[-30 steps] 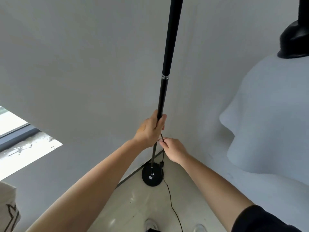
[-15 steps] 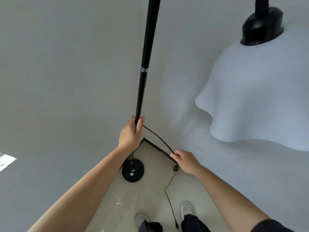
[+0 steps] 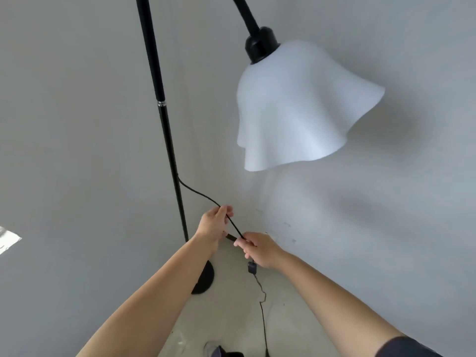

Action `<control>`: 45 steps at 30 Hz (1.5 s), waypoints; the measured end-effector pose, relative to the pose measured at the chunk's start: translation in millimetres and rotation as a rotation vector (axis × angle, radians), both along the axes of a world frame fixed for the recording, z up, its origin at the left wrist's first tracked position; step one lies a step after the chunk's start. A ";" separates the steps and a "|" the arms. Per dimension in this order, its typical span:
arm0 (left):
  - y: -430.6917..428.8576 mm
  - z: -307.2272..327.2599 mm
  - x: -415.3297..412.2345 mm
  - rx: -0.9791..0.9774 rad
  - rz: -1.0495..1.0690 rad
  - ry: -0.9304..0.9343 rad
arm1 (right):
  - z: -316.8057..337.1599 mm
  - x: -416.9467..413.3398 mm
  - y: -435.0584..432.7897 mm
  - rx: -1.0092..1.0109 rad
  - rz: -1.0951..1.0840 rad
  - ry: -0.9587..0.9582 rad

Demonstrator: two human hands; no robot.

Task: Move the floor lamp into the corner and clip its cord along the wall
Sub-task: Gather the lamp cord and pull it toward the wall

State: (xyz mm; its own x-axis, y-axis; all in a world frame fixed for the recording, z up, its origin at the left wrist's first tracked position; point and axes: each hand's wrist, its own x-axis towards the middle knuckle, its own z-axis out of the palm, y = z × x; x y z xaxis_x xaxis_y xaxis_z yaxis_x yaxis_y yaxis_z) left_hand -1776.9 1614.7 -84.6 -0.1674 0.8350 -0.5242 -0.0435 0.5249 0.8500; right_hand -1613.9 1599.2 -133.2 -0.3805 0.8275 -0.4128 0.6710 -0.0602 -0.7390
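Head camera looked down as the floor lamp [image 3: 168, 140] stood in the corner where two walls met, its round base [image 3: 206, 278] on the floor [image 3: 231, 318]. Both hands were closed on the cord [image 3: 198, 193]: the left hand [image 3: 213, 225] pinched it nearer the pole, the right hand [image 3: 258, 249] just above the inline switch [image 3: 252, 267]. The cord looked thin, light and limp, best held by short pinches; the white shade [image 3: 296, 106] looked fragile.
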 end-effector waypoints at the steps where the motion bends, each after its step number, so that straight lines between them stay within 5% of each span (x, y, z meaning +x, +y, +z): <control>1: -1.6 5.1 3.2 0.016 0.042 0.018 | 0.7 7.1 -7.4 0.002 0.010 0.004; 7: -15.7 16.4 31.2 -0.016 0.229 0.088 | -15.0 77.8 -68.3 0.097 -0.126 0.095; 16: -20.2 44.9 89.5 0.127 0.060 0.212 | -12.4 109.8 -112.4 0.201 -0.307 0.204; 24: 29.7 61.6 80.9 0.195 0.147 0.191 | 19.3 104.9 -86.3 0.106 -0.362 0.219; 45: 100.2 -9.4 -24.7 0.032 0.205 0.141 | -33.1 97.3 -34.3 0.077 -0.381 -0.271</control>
